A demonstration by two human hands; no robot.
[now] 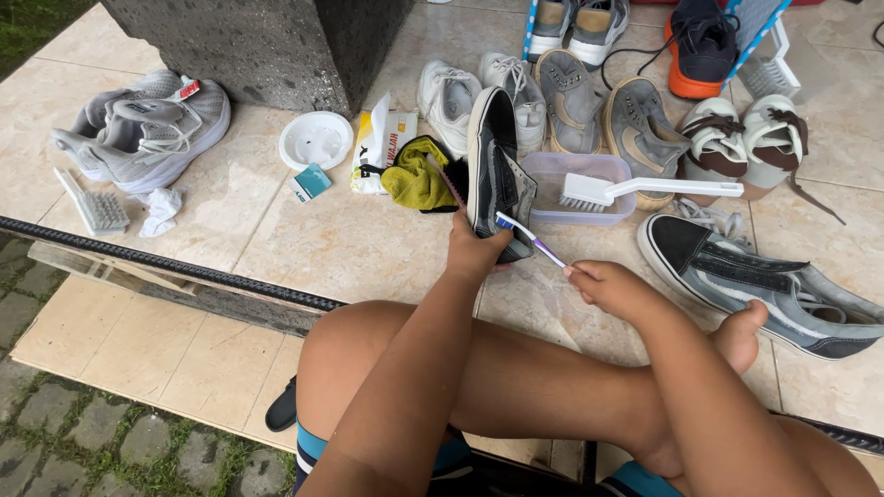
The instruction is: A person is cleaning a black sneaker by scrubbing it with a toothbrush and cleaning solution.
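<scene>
To your left, a pair of grey sneakers (147, 124) sits on the tiled floor (322, 248), with a grey scrub brush (92, 204) and a crumpled white tissue (161, 210) just beside them. A white lid (316, 140) lies near the stone pillar (267, 46). Ahead, a white brush (645, 190) rests across a clear plastic tub (578, 210), with a yellow cloth (414, 177) nearby.

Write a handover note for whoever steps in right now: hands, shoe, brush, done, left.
Left hand: grips the black canvas sneaker stood on edge on the tile floor.
Right hand: pinches the purple and white toothbrush, bristles at the sneaker's side.
Nearby: matching black sneaker lies right; white scrub brush rests on the clear plastic tub; yellow cloth beside it.
Done: cannot tell how much is scrubbed.
Left: likely the matching sneaker.
</scene>
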